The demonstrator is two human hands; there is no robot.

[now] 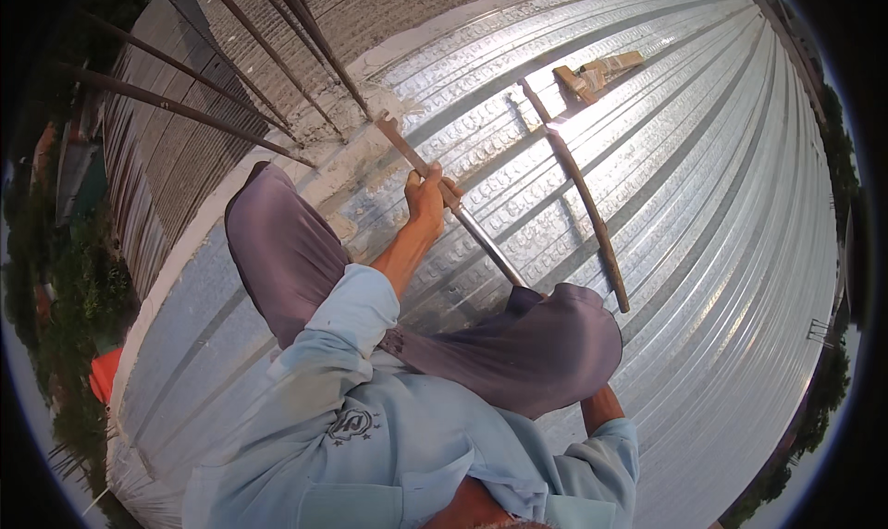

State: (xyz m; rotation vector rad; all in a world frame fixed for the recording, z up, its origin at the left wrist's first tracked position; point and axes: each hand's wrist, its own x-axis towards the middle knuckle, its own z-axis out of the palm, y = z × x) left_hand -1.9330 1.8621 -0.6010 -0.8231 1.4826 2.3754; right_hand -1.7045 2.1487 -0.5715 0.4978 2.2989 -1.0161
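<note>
My left hand (427,199) is wrapped around a rebar bending wrench (400,145), a rusty flat bar with a notched head. Its head lies close to the foot of a standing rebar (335,62). A shiny metal pipe (486,244) continues in line from the bar, below my hand, and runs down behind my right knee. My right forearm (601,409) passes under that knee, which hides the right hand. Whether it holds the pipe cannot be seen.
Ribbed metal sheeting (703,252) spreads beneath me. A rusty bar (585,196) lies across it, with a wooden piece (606,69) beyond. Several rebars stick up at the left by a concrete edge (199,224). A corrugated roof (176,94) lies past that edge.
</note>
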